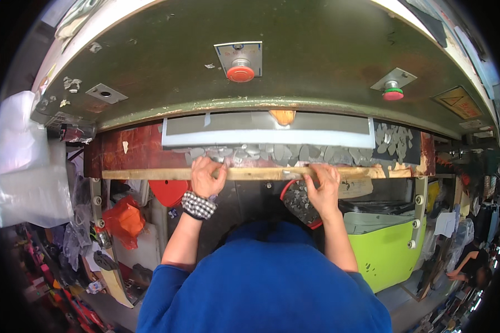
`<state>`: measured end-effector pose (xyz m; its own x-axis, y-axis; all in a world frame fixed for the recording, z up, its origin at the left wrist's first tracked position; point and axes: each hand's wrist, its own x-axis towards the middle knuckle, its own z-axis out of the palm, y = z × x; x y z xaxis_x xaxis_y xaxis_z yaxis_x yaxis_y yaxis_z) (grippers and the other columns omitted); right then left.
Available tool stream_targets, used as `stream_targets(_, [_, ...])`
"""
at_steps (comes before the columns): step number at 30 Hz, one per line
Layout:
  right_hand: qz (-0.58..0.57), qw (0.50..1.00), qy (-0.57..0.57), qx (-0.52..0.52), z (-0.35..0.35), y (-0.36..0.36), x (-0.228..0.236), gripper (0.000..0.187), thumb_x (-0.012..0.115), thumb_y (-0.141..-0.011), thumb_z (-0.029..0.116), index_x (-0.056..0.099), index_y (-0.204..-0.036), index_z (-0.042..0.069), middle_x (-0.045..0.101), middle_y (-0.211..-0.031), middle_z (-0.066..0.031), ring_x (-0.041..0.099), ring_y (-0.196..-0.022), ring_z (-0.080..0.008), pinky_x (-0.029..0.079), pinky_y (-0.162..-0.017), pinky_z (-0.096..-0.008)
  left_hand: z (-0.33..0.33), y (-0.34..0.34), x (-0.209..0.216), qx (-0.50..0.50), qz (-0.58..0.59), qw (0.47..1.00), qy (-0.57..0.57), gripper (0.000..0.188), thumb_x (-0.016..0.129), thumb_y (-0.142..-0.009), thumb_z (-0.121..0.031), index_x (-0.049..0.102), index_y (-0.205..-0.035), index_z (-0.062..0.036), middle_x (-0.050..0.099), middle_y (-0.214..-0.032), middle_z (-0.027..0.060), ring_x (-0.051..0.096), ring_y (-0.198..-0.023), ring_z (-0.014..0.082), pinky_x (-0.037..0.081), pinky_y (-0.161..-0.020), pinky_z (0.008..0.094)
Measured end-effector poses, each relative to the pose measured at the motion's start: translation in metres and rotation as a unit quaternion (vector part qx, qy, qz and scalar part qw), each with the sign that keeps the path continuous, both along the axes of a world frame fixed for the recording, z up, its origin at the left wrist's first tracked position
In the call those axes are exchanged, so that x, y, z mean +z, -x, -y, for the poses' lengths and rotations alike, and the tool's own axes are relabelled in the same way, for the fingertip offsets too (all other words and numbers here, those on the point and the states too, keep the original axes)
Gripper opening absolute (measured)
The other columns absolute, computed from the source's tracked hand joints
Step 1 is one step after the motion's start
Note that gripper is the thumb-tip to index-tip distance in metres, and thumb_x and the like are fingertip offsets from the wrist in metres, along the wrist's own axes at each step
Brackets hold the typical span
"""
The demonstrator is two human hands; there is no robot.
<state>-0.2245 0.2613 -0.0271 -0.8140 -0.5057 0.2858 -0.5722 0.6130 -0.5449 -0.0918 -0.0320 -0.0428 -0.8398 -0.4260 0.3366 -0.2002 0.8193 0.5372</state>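
Note:
My left hand [207, 178] lies over the wooden strip [255, 174] along the front of a press bed. Its fingers reach small grey cut pieces [283, 151], and its thumb is spread to the right. Farther right, my right hand [324, 187] rests over the same strip, thumb apart from the fingers, holding nothing that I can see. Behind the loose pieces lies a long grey sheet with a white front band [266, 137]. An orange-brown wooden piece [283, 117] shows at its back edge, partly hidden under the green press head [316, 61].
A red button [240, 73] and a green-and-red button [393, 93] project from the press head. Below the strip stand a red-rimmed bucket of grey scraps [298, 204], a red round container [170, 191] and a lime-green panel [387, 247]. Another person [472, 265] is far right.

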Motion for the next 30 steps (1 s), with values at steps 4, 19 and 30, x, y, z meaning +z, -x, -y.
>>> stream_targets(4, [-0.085,0.993,0.083,-0.002,0.002,-0.017,0.025,0.015,0.068,-0.076,0.004,0.067,-0.091,0.002,0.067,-0.09,-0.0104,0.059,-0.088,-0.0275,0.042,-0.087,-0.0391,-0.019,-0.033,0.007,-0.026,-0.018,0.999,-0.01,0.013,0.069,-0.075,-0.01,0.063,-0.066,-0.0036,0.053,-0.066,0.0102,0.052,-0.068,0.0313,0.041,-0.065,0.0407])
stream_targets(19, [0.25,0.916,0.31,-0.055,0.045,-0.074,0.031,0.085,0.08,-0.067,0.0,0.036,-0.139,0.0,0.044,-0.134,-0.0185,0.048,-0.122,-0.0283,0.042,-0.101,-0.0395,-0.057,0.003,0.066,-0.079,-0.05,0.982,-0.164,0.023,0.063,-0.082,-0.002,0.065,-0.105,-0.0039,0.062,-0.078,0.0103,0.058,-0.063,0.0233,0.047,-0.058,0.0327])
stream_targets(30, [0.432,0.684,0.584,-0.066,0.004,-0.077,0.046,0.09,0.069,-0.073,-0.006,0.019,-0.147,0.003,0.046,-0.134,-0.0242,0.053,-0.118,-0.0308,0.043,-0.103,-0.0397,-0.105,0.058,0.044,-0.043,-0.065,0.997,-0.006,0.022,0.053,-0.093,-0.02,0.058,-0.078,-0.0042,0.061,-0.065,0.0122,0.059,-0.063,0.0322,0.044,-0.062,0.0424])
